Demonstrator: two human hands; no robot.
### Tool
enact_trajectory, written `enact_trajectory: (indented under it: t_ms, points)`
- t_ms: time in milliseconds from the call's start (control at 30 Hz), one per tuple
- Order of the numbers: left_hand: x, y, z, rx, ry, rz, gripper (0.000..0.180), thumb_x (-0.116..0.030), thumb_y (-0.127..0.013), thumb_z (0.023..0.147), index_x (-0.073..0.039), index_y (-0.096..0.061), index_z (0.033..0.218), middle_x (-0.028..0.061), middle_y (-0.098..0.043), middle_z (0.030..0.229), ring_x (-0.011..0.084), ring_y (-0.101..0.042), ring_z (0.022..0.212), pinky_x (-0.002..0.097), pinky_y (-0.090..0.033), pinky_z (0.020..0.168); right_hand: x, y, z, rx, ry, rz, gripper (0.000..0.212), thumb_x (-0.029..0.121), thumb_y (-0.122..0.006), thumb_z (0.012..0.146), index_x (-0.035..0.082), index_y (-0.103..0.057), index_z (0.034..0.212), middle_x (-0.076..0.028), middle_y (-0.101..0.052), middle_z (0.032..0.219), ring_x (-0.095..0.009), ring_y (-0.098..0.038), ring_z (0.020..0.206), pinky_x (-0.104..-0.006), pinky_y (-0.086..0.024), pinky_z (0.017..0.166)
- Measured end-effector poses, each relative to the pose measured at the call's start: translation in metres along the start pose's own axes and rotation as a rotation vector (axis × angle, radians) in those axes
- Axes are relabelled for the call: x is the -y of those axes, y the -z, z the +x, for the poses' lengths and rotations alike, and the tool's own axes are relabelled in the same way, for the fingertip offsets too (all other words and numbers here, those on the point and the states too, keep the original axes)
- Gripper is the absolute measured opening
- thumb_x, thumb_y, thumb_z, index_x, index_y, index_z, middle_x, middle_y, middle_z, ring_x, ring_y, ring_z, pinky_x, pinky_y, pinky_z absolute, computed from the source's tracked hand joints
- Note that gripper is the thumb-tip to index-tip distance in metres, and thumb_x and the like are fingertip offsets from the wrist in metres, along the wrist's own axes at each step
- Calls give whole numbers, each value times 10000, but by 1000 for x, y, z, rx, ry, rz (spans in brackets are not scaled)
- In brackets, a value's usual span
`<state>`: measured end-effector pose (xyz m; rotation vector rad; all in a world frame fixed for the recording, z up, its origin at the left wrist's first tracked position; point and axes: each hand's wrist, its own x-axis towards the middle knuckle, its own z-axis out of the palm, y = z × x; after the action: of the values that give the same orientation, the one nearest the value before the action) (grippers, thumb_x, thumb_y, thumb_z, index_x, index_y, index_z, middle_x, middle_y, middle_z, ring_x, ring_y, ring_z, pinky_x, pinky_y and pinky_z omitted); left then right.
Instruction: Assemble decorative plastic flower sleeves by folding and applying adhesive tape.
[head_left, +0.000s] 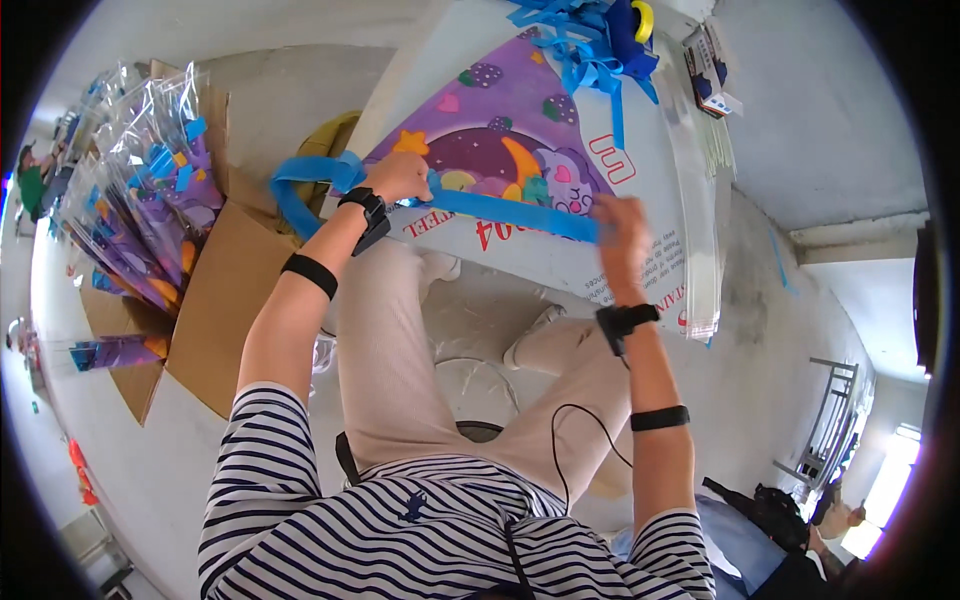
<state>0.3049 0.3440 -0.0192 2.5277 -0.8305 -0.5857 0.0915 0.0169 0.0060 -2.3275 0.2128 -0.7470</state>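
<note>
A blue ribbon strip (pixel 515 212) stretches nearly straight between my two hands, along the near edge of a purple triangular pennant (pixel 475 110) printed with stars, a moon and cartoon figures. My left hand (pixel 400 178) is closed on the ribbon by the pennant's near left corner. From there a loose loop of ribbon curls off to the left, past the table edge. My right hand (pixel 622 240), blurred by motion, has its fingers closed at the ribbon's right end, close to the near right corner.
The pennant lies on a white printed tabletop (pixel 640 215). Blue ribbons and a blue-and-yellow tool (pixel 635 35) are heaped at the far side, near a small box (pixel 708 75). Clear plastic sleeves (pixel 705 250) line the right edge. At left, a cardboard box (pixel 225 300) holds several wrapped pennants (pixel 150 210).
</note>
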Motion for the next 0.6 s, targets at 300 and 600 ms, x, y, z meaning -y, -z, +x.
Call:
enact_trajectory:
  t_ms: [300, 600]
  points:
    - [-3, 3, -5, -36, 71, 8, 309, -231, -836, 673, -12, -618, 680, 136, -619, 659, 287, -620, 637, 411, -434, 583, 92, -124, -23, 494, 358, -339, 606, 323, -809, 776, 253, -605, 1342, -54, -546, 1187, -254, -549, 1094, -432, -457, 856]
    - [15, 67, -33, -413, -5, 370, 164, -130, -750, 709, -37, -701, 835, 125, -687, 858, 314, -671, 851, 425, -508, 699, 87, -124, -26, 503, 353, -355, 627, 321, -792, 807, 267, -585, 1396, -45, -516, 1221, -235, -525, 1094, -416, -435, 871]
